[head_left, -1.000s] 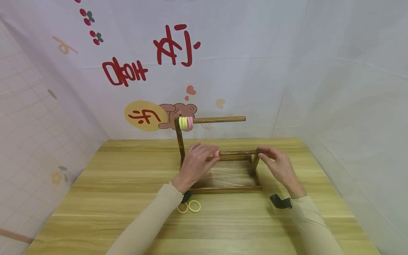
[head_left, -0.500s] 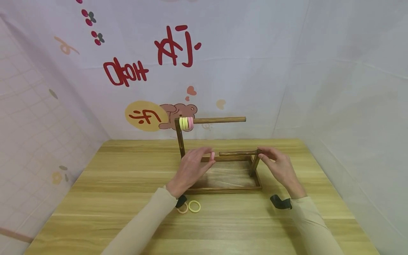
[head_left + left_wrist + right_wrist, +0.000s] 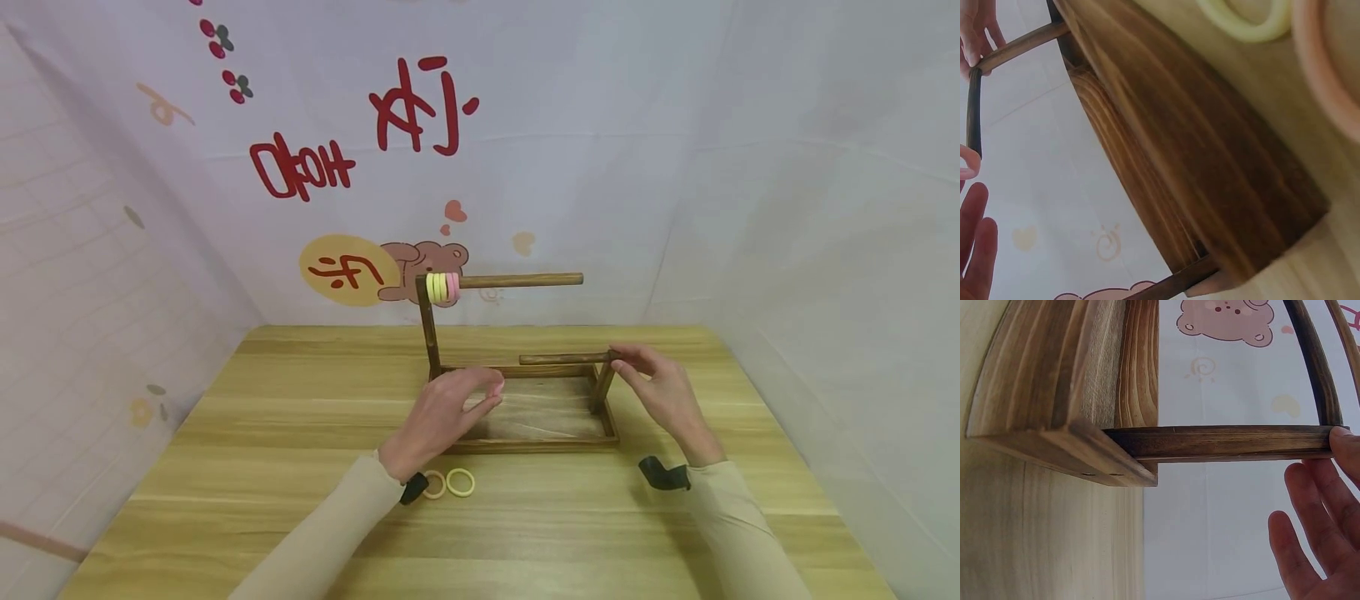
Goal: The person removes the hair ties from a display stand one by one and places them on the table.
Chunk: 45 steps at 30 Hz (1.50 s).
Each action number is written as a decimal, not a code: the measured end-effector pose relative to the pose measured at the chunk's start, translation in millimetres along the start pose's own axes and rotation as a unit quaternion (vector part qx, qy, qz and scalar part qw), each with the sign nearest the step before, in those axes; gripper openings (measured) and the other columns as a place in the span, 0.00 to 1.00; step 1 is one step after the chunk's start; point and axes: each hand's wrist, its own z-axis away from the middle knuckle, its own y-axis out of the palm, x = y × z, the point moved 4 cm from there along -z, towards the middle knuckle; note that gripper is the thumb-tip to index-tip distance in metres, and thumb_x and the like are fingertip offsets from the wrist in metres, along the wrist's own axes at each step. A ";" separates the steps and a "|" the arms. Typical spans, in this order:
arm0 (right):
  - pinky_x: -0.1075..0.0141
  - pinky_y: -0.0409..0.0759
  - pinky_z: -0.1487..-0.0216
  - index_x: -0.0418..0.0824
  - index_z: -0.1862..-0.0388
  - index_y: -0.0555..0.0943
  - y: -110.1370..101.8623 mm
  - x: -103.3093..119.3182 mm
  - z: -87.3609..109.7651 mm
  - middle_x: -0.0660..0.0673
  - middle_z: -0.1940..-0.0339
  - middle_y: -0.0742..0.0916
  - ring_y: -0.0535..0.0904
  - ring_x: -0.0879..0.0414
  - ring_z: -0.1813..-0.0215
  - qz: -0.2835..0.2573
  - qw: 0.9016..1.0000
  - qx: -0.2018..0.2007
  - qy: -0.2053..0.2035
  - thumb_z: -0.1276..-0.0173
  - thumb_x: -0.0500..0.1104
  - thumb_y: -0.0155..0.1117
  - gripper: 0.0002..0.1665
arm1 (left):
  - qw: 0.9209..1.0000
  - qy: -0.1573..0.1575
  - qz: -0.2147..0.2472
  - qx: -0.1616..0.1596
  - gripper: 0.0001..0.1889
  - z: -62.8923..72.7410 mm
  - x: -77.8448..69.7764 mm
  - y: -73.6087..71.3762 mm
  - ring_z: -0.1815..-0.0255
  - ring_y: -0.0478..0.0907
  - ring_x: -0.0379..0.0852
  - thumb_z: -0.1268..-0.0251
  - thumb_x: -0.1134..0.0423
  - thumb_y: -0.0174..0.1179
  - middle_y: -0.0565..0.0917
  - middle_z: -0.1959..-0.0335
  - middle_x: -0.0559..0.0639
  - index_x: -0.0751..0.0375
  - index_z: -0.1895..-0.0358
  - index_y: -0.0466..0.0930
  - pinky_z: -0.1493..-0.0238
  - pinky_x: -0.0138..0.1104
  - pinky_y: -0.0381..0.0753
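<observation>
A dark wooden stand (image 3: 532, 447) has a tray-like base, a high rod (image 3: 525, 281) and a lower rod (image 3: 562, 359) whose free end points left. Between thumb and fingers, my left hand (image 3: 438, 408) pinches a pink ring (image 3: 497, 387) over the base, left of and below that free end. In the left wrist view the same pink ring (image 3: 970, 164) shows at the image edge, apart from the rod. My right hand (image 3: 663, 392) grips the top of the short post (image 3: 1229, 442), thumb on one side and fingers on the other, where the lower rod joins it.
Yellow and pink rings (image 3: 442, 287) hang together at the post end of the high rod. On the table before the base lie a yellow ring (image 3: 461, 482) and a peach ring (image 3: 433, 485), the latter partly behind the left wrist's black camera (image 3: 414, 488).
My left hand has drawn the pink ring leftward off the lower rod's free end, then lowered it toward me. My right hand has kept its hold on the post.
</observation>
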 end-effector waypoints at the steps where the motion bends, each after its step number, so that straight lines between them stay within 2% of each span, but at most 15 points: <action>1: 0.49 0.83 0.45 0.39 0.35 0.82 0.0 -0.7 0.0 0.40 0.43 0.89 0.86 0.39 0.43 0.000 1.000 0.001 0.001 0.21 0.44 0.64 0.20 | 1.000 -0.001 0.000 0.005 0.13 1.7 -0.5 0.0 0.56 0.86 0.41 0.37 0.65 0.74 0.88 0.58 0.44 0.57 0.50 0.85 0.54 0.37 0.87; 4: 0.66 0.82 0.46 0.39 0.35 0.82 -0.4 -2.3 0.2 0.40 0.43 0.88 0.86 0.40 0.43 0.003 1.000 0.001 0.003 0.21 0.45 0.64 0.21 | 1.000 -0.006 0.003 0.020 0.13 6.7 -1.9 0.2 0.54 0.86 0.40 0.35 0.64 0.73 0.89 0.55 0.45 0.56 0.49 0.85 0.52 0.36 0.87; 6: 0.77 0.77 0.49 0.40 0.35 0.82 -0.6 -3.0 0.4 0.41 0.43 0.88 0.86 0.41 0.43 0.004 1.000 0.001 0.003 0.22 0.46 0.64 0.21 | 1.000 -0.006 0.005 0.029 0.13 10.0 -2.6 0.9 0.53 0.87 0.41 0.33 0.64 0.72 0.89 0.52 0.46 0.56 0.48 0.86 0.52 0.36 0.88; 8: 0.82 0.74 0.50 0.41 0.34 0.82 -0.8 -3.3 0.6 0.41 0.43 0.88 0.86 0.41 0.43 0.002 1.000 0.001 0.002 0.22 0.46 0.64 0.21 | 0.999 -0.006 0.008 0.036 0.13 13.7 -3.1 1.1 0.53 0.87 0.42 0.32 0.64 0.71 0.89 0.49 0.48 0.56 0.46 0.86 0.53 0.36 0.88; 15: 0.81 0.74 0.50 0.41 0.34 0.82 -0.1 -4.2 0.4 0.41 0.42 0.88 0.86 0.41 0.43 -0.002 1.000 0.001 0.002 0.22 0.46 0.64 0.21 | 0.999 0.001 0.009 0.052 0.15 25.5 -5.9 1.7 0.61 0.87 0.42 0.36 0.67 0.74 0.88 0.48 0.51 0.58 0.47 0.86 0.67 0.29 0.86; 20: 0.81 0.75 0.50 0.40 0.35 0.82 0.1 -3.8 0.2 0.41 0.42 0.88 0.86 0.40 0.43 -0.006 1.000 0.001 -0.002 0.22 0.45 0.64 0.21 | 0.998 0.008 0.011 0.069 0.14 32.2 -7.3 3.3 0.57 0.87 0.41 0.33 0.63 0.72 0.88 0.47 0.50 0.58 0.46 0.86 0.59 0.31 0.88; 26: 0.82 0.74 0.49 0.38 0.35 0.82 -0.2 -3.0 0.2 0.41 0.43 0.88 0.86 0.41 0.43 -0.005 1.000 -0.001 -0.007 0.22 0.44 0.65 0.21 | 0.997 0.019 0.019 0.078 0.17 39.9 -9.7 6.5 0.61 0.86 0.38 0.37 0.64 0.74 0.88 0.48 0.49 0.58 0.46 0.85 0.57 0.34 0.88; 31: 0.83 0.74 0.50 0.39 0.35 0.82 -0.5 -2.5 0.2 0.41 0.43 0.88 0.86 0.41 0.43 -0.004 1.000 -0.001 -0.004 0.22 0.44 0.65 0.20 | 0.995 0.028 0.023 0.089 0.17 45.3 -12.4 9.0 0.61 0.85 0.40 0.38 0.64 0.75 0.88 0.48 0.49 0.57 0.47 0.85 0.54 0.33 0.87; 39: 0.83 0.74 0.51 0.41 0.35 0.82 -0.4 -2.9 0.2 0.41 0.43 0.89 0.86 0.40 0.43 -0.001 1.000 0.001 0.007 0.22 0.46 0.65 0.20 | 0.993 0.042 0.043 0.099 0.19 51.0 -15.5 10.6 0.62 0.86 0.40 0.42 0.69 0.76 0.86 0.48 0.50 0.58 0.47 0.85 0.57 0.25 0.85; 45: 0.82 0.73 0.50 0.41 0.35 0.82 -0.4 -2.9 0.3 0.41 0.43 0.89 0.86 0.40 0.43 0.000 1.000 0.001 0.008 0.22 0.46 0.65 0.20 | 0.991 0.024 0.060 0.117 0.16 54.6 -16.2 11.3 0.62 0.86 0.39 0.38 0.70 0.74 0.85 0.48 0.48 0.57 0.47 0.85 0.59 0.24 0.84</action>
